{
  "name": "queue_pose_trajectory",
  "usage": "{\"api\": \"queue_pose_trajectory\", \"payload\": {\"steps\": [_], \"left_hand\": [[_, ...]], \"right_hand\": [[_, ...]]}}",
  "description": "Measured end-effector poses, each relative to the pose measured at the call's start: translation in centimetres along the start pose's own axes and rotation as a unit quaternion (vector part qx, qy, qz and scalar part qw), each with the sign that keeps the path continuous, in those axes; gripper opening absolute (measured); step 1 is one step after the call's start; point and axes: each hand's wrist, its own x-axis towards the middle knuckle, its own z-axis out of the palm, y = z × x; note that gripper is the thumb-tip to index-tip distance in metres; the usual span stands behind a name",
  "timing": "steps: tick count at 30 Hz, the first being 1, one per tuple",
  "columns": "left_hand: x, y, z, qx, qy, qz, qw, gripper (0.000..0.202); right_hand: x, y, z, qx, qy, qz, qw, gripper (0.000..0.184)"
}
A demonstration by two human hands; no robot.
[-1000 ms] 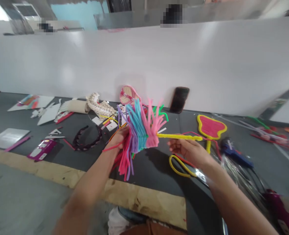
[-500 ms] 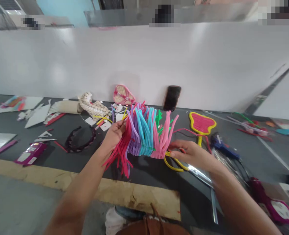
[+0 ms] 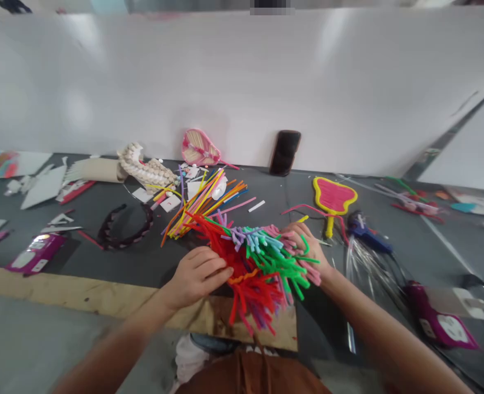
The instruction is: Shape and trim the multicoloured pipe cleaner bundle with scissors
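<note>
And here's the bundle of fuzzy stems, held up over the bench on the near side of the phone, with both hands on it! The left hand has its fingers curled closed on the red end, thumb beside a wavy orange stem; the right hand wraps closed round the pink end, its fingertips lost behind the tufts. Between them, what a riot: lilac and pale blue tufts on top, green bristling in the middle, red fanning out below. The phone itself leans on the white panel. Left of that phone, a pink leaf-shaped piece props against the same panel; nearer than the phone and also to its left, loose coloured stems lie strewn, and well off to its left sits a dark braided headband. Over to the phone's right, a touch nearer, a pink shape edged in yellow; farther right and nearer again, a blue tool
</note>
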Motion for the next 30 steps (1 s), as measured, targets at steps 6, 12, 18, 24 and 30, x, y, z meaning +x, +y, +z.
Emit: {"api": "queue_pose_trajectory", "payload": {"steps": [6, 12, 18, 24, 30], "left_hand": [[-2.3, 0.9, 2.0, 0.018, -0.141, -0.033, 0.989, 0.025], [-1.4, 0.8, 3.8, -0.016, -0.222, 0.011, 0.975, 0.035], [-0.3, 0.0, 3.9, -0.077, -0.372, 0.009, 0.925, 0.059], [-0.3, 0.0, 4.0, -0.099, -0.421, -0.022, 0.901, 0.06], [-0.2, -0.2, 4.2, -0.108, -0.408, -0.033, 0.906, 0.062]], "right_hand": [[-1.8, -0.2, -0.1, 0.015, -0.021, -0.084, 0.996, 0.022], [-2.1, -0.2, -0.2, 0.034, -0.05, -0.109, 0.992, 0.025], [-2.5, 0.8, -1.5, 0.069, -0.117, -0.103, 0.985, 0.037], [0.0, 0.4, -3.6, 0.033, -0.08, -0.023, 0.996, 0.033], [2.2, 0.6, -1.5, -0.019, -0.165, -0.099, 0.981, 0.035]]}}
